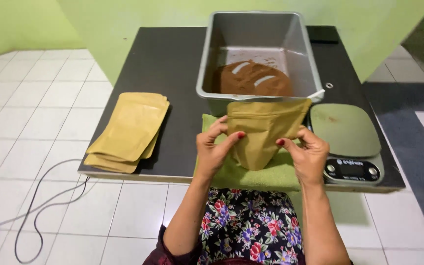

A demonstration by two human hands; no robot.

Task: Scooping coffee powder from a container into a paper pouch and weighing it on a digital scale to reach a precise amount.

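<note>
Nearest the camera, a lap in dark floral cloth [251, 230] is showing between the two forearms. Just above it the left hand [214, 149] and the right hand [307, 154] are both gripping a brown paper pouch [261, 132], each grip closed on one side edge, thumbs pressing the front face and fingers curling behind. The pouch is hanging upright between the two grips, its wide top edge uppermost and its narrower bottom pointing down; whether the mouth is opening is hard to tell from this angle. Directly beneath and behind the grips a green cloth [271, 174] is lying on the black worktop [172, 64], near its front edge. Just to the right of the right grip a grey kitchen scale [349, 140] is sitting with its platform bare. Well to the left of the left grip a loose stack of matching brown pouches [128, 130] is lying flat on the worktop. Beyond the grips, just behind the pouch's top edge, a grey metal tray [303, 54] is holding a mound of brown powder [253, 78]. Farther still, a green wall [123, 19] is rising behind the worktop, and a white tiled floor [25, 98] is spreading to the left
</note>
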